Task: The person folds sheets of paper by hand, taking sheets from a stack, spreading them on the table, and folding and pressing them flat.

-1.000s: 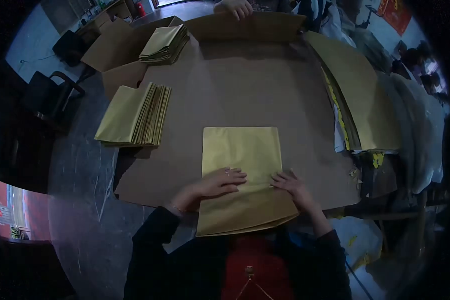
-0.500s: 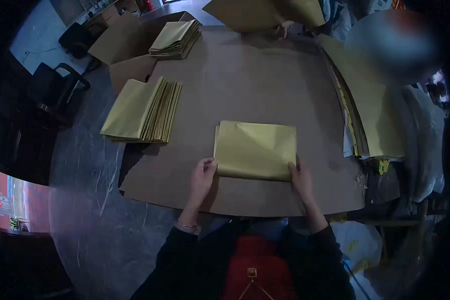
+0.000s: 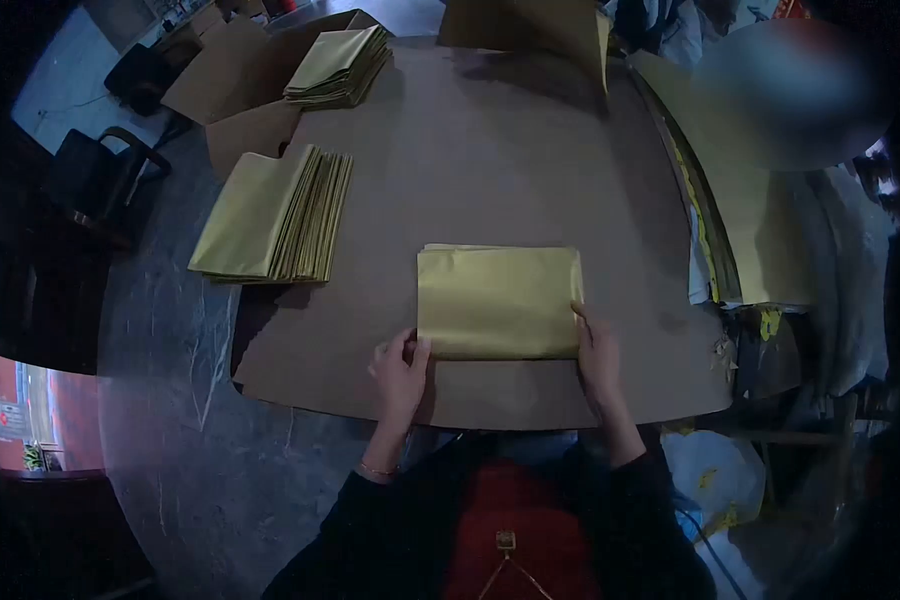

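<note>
A folded yellow paper sheet lies in front of me on the brown cardboard table cover, its folded edge toward me. At its near left corner, my left hand pinches the edge between thumb and fingers. My right hand grips the right edge, thumb on top and the other fingers partly hidden. A second layer shows slightly at the far edge of the sheet.
On the left stands a pile of folded yellow sheets, with another pile behind it near an open cardboard box. Large flat yellow sheets are stacked along the right edge. Across the table, a big sheet is raised.
The folded sheet now lies flatter and squarer, its top layer smoothed. My right hand has slid slightly up its right edge. Across the table, the raised sheet has swung and dropped at its right side.
</note>
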A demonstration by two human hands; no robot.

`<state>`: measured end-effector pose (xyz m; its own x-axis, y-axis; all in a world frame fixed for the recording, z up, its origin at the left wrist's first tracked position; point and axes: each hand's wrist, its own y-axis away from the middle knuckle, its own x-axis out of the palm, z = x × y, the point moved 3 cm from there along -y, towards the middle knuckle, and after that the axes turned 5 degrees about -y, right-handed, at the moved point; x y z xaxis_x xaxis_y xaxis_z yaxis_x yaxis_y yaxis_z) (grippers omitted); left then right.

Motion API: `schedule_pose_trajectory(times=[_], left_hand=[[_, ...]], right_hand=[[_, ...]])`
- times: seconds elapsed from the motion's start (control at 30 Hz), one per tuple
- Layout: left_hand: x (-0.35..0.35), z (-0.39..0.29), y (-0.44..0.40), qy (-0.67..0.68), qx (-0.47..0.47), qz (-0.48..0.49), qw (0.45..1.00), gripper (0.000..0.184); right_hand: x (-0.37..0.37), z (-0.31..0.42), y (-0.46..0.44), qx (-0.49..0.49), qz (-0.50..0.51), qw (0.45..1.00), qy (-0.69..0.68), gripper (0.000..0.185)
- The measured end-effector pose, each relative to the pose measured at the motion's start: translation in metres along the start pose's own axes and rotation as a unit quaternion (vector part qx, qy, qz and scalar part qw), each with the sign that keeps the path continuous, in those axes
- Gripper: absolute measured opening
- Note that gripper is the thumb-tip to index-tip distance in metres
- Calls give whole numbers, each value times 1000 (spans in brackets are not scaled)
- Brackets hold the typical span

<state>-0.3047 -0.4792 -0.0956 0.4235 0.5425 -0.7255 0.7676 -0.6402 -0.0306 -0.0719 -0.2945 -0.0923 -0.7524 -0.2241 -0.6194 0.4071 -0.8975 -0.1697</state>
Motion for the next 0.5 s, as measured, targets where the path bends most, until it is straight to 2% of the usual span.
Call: schedule_pose_trajectory(times=[0.07, 0.1, 0.2, 0.23, 0.4, 0.47, 0.5], left_hand=[[2, -1, -2, -6, -22, 19, 1000, 29], [3, 0, -2, -33, -27, 19, 999, 29], [3, -2, -4, -74, -26, 50, 996, 30], [-1, -10, -3, -90, -5, 32, 995, 31], [5, -19, -2, -192, 23, 22, 981, 30], [10, -10, -3, -231, 51, -15, 971, 28], [3, -21, -4, -208, 40, 5, 977, 27]], right_hand=[[-1, 5, -1, 52, 20, 998, 4, 27], [0, 1, -2, 43, 25, 998, 36, 28], [5, -5, -1, 27, 11, 999, 14, 29], [10, -7, 0, 18, -1, 996, 92, 31], [18, -13, 6, 15, -47, 978, 204, 31], [24, -16, 7, 31, -34, 960, 276, 31], [23, -12, 7, 1, -95, 971, 218, 29]])
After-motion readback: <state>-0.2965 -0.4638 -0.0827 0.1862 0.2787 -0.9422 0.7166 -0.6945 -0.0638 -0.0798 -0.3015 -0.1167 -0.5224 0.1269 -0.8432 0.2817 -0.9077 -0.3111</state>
